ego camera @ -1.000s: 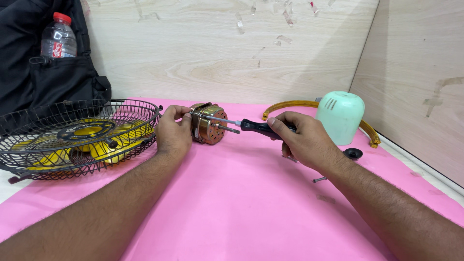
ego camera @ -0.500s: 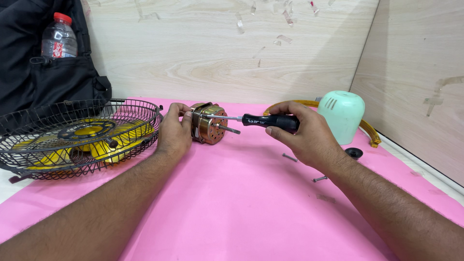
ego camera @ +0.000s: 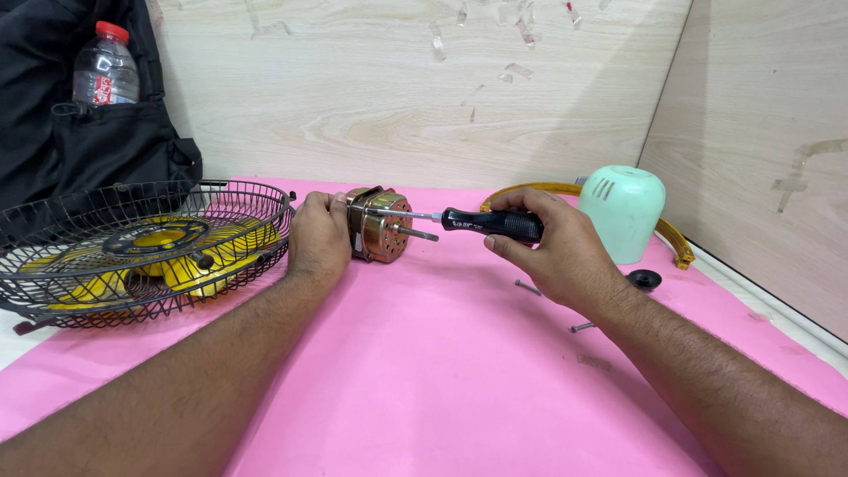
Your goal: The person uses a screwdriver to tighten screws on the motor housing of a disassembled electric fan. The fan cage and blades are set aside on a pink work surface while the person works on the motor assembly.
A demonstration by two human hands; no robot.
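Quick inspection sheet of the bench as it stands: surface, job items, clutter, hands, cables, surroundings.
Surface: pink mat over a pale table, light wood walls behind and to the right.
Job's things: fan motor lying on its side, shaft pointing right; black-handled screwdriver with its tip at the motor's face.
Clutter: black wire fan guard with yellow blades inside, mint-green motor cover, gold ring, black knob, two loose screws.
Grippers: left hand steadies the motor; right hand grips the screwdriver handle.
Cables: nothing seen.
Surroundings: black backpack with a plastic bottle in its side pocket.
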